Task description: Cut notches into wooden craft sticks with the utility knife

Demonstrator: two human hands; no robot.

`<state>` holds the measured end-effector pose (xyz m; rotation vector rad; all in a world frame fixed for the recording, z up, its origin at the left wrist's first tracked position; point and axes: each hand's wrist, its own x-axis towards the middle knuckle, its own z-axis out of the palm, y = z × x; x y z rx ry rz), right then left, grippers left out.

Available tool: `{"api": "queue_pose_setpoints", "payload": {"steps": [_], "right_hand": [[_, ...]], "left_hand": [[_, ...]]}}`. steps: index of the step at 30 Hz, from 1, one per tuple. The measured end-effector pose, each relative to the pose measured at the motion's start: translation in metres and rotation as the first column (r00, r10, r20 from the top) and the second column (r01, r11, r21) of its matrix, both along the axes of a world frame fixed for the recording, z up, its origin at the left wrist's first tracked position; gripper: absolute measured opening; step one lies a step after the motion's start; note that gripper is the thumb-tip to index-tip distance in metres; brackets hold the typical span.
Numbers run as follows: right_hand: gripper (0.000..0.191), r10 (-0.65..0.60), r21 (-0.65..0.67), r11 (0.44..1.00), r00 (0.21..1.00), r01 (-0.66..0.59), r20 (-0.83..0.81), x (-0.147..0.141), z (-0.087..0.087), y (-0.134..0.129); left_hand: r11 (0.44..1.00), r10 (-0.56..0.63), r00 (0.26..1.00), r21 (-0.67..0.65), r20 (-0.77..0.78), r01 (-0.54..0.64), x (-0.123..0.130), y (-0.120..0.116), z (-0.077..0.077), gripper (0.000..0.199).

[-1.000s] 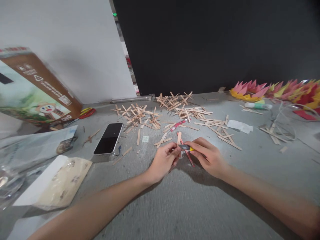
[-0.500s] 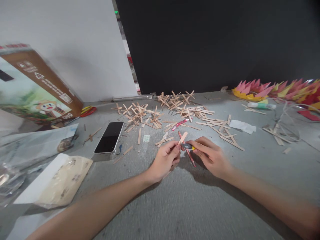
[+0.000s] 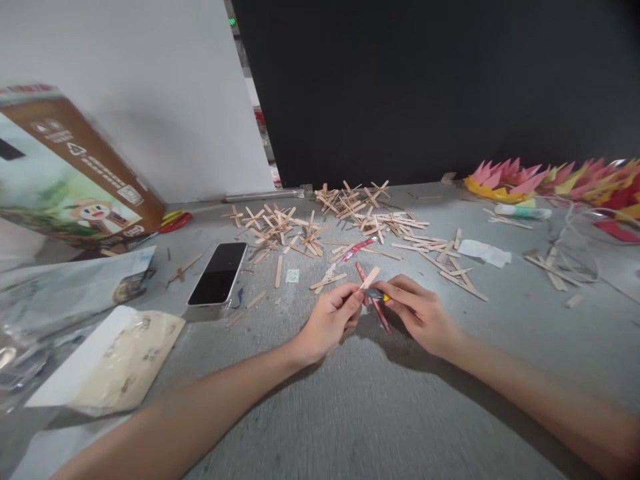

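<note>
My left hand is closed, pinching a wooden craft stick whose rounded end points up and away. My right hand is closed on what looks like a utility knife, dark grey at the front with a bit of yellow by my fingers. Its grey part touches or lies very near the stick just beyond my left thumb; the exact contact is too small to tell. Behind and below them a thin red strip lies on the table, partly covered. Beyond my hands spreads a pile of loose craft sticks.
To the left are a phone, a plastic-wrapped packet, a printed box and a red-yellow tool. At right lie a white scrap, a glue stick, thin cable and pink-yellow paper crowns. A dark panel stands behind.
The craft stick's free end has shifted slightly right, and the grey tool has tilted a little. Both hands stay in nearly the same place.
</note>
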<state>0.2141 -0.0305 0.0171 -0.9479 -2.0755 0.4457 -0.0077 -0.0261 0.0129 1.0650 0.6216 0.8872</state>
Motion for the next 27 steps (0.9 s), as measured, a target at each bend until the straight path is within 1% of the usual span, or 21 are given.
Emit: {"api": "queue_pose_setpoints", "payload": {"steps": [10,15,21,27], "right_hand": [[0.041,0.049,-0.068,0.996,0.997,-0.053,-0.059,0.0003,-0.0015,0.0018],[0.04,0.043,-0.042,0.998,0.998,-0.044,-0.045,0.0006,-0.0029,0.0027],[0.038,0.038,-0.037,0.999,0.998,-0.04,-0.047,-0.0002,-0.0003,0.0015],[0.038,0.029,-0.026,0.999,0.999,-0.03,-0.042,-0.0007,-0.0014,0.0016]], "left_hand": [[1.0,0.03,0.997,-0.008,0.065,-0.03,0.0013,-0.0015,0.0012,0.037],[1.0,-0.011,1.0,-0.004,0.019,0.011,0.0007,-0.0009,-0.0006,0.038],[0.999,0.032,0.999,0.003,0.036,-0.032,0.0019,-0.0004,0.0005,0.04],[1.0,0.014,1.0,0.004,0.005,-0.014,0.0003,0.0018,-0.0024,0.041]]}}
